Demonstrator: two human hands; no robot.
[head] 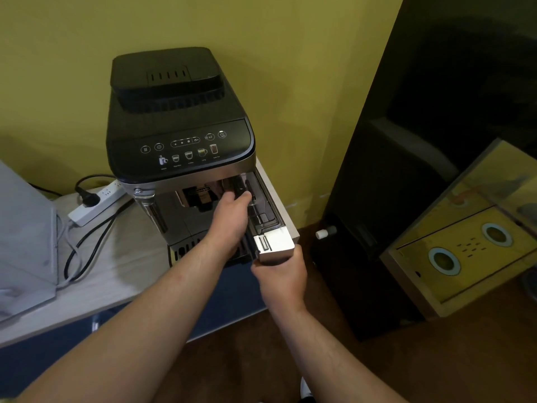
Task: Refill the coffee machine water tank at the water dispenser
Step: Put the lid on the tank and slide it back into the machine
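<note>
A black and silver coffee machine [180,132] stands on a pale wooden table [116,274] against a yellow wall. Its clear water tank [266,210], with a silver front panel [274,242], sticks out forward from the machine's right side. My right hand [280,279] grips the tank's silver front from below. My left hand [231,212] is closed on the dark upper part of the tank, beside the machine's front. I cannot tell how much water the tank holds.
A white power strip [96,205] with a black plug and cables lies left of the machine. A grey box [23,237] stands at the far left. A tall black cabinet [406,170] rises on the right; beside it stands a reflective unit with two round rings [465,251].
</note>
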